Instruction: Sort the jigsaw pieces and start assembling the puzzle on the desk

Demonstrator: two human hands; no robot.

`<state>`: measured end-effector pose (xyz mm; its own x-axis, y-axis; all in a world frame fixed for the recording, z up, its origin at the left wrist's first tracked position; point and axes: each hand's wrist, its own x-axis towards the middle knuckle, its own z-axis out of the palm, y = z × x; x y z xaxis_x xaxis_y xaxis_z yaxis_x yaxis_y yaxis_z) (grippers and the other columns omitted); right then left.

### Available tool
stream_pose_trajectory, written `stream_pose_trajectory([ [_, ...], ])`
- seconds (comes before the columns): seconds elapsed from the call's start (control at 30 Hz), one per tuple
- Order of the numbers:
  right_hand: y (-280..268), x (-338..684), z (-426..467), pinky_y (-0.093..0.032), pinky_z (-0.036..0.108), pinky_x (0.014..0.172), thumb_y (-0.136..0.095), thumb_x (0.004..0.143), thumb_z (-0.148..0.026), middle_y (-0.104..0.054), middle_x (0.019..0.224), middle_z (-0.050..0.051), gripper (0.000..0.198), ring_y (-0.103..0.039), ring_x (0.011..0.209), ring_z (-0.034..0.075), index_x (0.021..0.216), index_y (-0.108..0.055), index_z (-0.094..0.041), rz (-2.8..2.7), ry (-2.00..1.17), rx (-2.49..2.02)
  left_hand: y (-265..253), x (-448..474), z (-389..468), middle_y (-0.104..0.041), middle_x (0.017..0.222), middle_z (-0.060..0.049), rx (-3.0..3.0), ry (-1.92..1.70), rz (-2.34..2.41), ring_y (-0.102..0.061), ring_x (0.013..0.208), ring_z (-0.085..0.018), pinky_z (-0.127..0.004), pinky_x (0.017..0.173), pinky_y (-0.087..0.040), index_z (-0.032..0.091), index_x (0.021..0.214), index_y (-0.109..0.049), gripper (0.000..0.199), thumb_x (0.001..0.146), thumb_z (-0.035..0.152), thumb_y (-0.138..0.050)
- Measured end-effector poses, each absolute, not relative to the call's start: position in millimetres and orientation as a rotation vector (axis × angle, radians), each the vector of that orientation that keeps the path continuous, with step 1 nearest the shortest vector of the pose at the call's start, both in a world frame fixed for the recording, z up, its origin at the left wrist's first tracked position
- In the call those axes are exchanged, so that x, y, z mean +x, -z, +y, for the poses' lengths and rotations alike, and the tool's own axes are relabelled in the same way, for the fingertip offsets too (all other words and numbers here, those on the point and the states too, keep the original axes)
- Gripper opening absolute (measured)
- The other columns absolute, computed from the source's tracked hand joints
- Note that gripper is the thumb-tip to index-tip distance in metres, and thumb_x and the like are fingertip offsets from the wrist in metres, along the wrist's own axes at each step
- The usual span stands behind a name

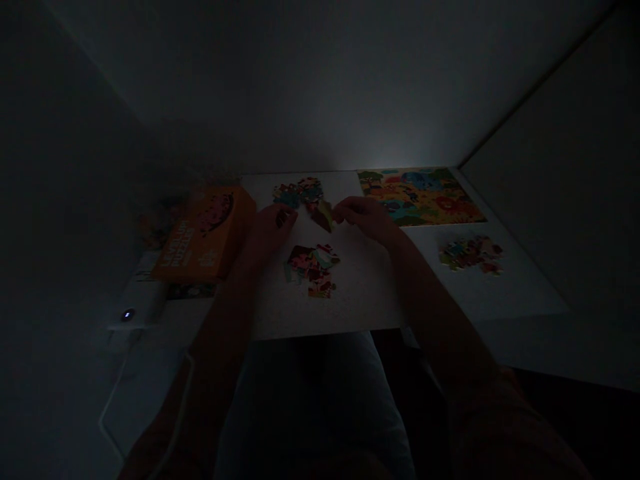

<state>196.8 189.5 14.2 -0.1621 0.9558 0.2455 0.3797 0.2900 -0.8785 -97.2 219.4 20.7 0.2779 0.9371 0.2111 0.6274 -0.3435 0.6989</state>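
The picture is very dark. My right hand (364,215) reaches over the white table (360,280) with its fingers pinched at the edge of a green and brown puzzle piece (324,216). To the left, my left hand (273,228) is curled, thumb and fingers close together; whatever lies in them is too dark to make out. Just beyond the hands is a heap of loose puzzle pieces (303,191). Nearer to me, between my forearms, sits a small cluster of pink, brown and green pieces (314,267), some of which seem joined.
An orange puzzle box (205,233) lies beside my left forearm. At the back right is an animal puzzle picture (420,195), with another pile of pieces (471,254) in front of it. A white cable (183,407) runs near my left arm. Walls rise behind the table.
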Motion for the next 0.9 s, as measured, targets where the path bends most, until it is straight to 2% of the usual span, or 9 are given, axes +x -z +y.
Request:
stream_pose_trajectory([
  [0.1,-7.9,199.9,188.4,-0.059,0.041,0.079,-0.071,0.100,-0.078,-0.082,0.089,0.006,0.052,-0.073,0.082,0.025,0.098,-0.085,-0.028,-1.869,-0.770,-1.343,-20.1,-97.6,221.1,-0.080,0.105,-0.008,2.070,-0.868,1.407,-0.071,0.095,-0.025,-0.039,0.089,-0.057,0.024,0.111,-0.075,0.027,0.109,0.049,-0.063],
  [0.2,-0.8,195.9,189.7,-0.060,0.044,0.088,-0.071,0.105,-0.065,-0.082,0.111,0.012,0.046,-0.073,0.088,0.027,0.121,-0.086,-0.025,-1.911,-0.430,-1.528,-17.4,-97.8,221.5,-0.079,0.103,-0.008,2.102,-0.857,1.405,-0.071,0.093,-0.024,-0.038,0.087,-0.056,0.023,0.114,-0.075,0.027,0.108,0.046,-0.064],
  [0.3,3.9,183.3,190.4,-0.059,0.051,0.100,-0.070,0.107,-0.059,-0.076,0.136,0.019,0.057,-0.074,0.109,0.035,0.151,-0.076,-0.024,-1.957,-0.200,-1.625,-14.6,-95.9,219.5,-0.078,0.100,-0.007,2.144,-0.812,1.372,-0.070,0.090,-0.024,-0.038,0.086,-0.055,0.024,0.116,-0.077,0.025,0.107,0.045,-0.066],
  [0.4,5.5,168.5,188.8,-0.054,0.057,0.108,-0.066,0.111,-0.057,-0.069,0.149,0.020,0.062,-0.067,0.127,0.042,0.165,-0.068,-0.028,-2.035,-0.084,-1.682,-14.3,-92.6,216.2,-0.078,0.101,-0.006,2.168,-0.774,1.343,-0.071,0.091,-0.024,-0.039,0.089,-0.057,0.026,0.117,-0.079,0.023,0.106,0.043,-0.068],
  [0.6,5.2,157.5,187.8,-0.045,0.059,0.114,-0.057,0.118,-0.051,-0.070,0.153,0.015,0.043,-0.061,0.134,0.042,0.150,-0.080,-0.035,-2.120,-0.006,-1.700,-16.1,-89.3,213.9,-0.078,0.100,-0.007,2.164,-0.804,1.328,-0.071,0.091,-0.024,-0.038,0.089,-0.056,0.024,0.116,-0.080,0.022,0.107,0.041,-0.068],
  [0.9,3.6,161.2,191.4,-0.049,0.055,0.113,-0.061,0.112,-0.030,-0.075,0.146,0.017,0.036,-0.067,0.133,0.038,0.141,-0.083,-0.028,-2.059,-0.077,-1.692,-12.3,-88.9,218.2,-0.080,0.099,-0.007,2.172,-0.800,1.376,-0.071,0.090,-0.024,-0.038,0.088,-0.056,0.025,0.115,-0.080,0.021,0.106,0.039,-0.068],
])
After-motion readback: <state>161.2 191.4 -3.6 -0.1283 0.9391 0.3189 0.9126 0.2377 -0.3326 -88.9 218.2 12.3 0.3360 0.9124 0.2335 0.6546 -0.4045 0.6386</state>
